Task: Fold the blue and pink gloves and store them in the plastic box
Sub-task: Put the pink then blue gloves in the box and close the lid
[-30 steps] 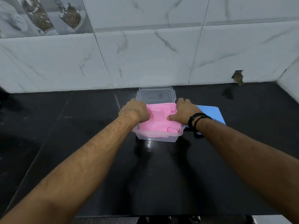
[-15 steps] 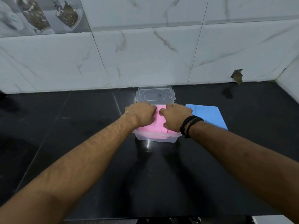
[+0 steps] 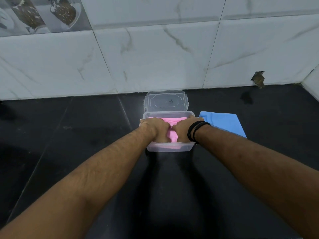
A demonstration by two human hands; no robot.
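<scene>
A clear plastic box (image 3: 169, 147) sits on the black counter with its lid (image 3: 166, 101) lying flat just behind it. The folded pink gloves (image 3: 172, 133) lie inside the box. My left hand (image 3: 156, 128) and my right hand (image 3: 184, 129) are both down in the box, fingers curled, pressing on the pink gloves side by side. Only a strip of pink shows between and behind the hands. The folded blue gloves (image 3: 224, 124) lie flat on the counter right of the box, touching my right wrist area.
The black counter (image 3: 69, 135) runs back to a white marble-tiled wall (image 3: 155, 57). A side wall closes the far right corner (image 3: 310, 83). A small chipped hole (image 3: 258, 79) marks the wall base at the right.
Both hands have pushed the pink gloves down from above the rim into the box and now press them flat. The view has tilted slightly.
</scene>
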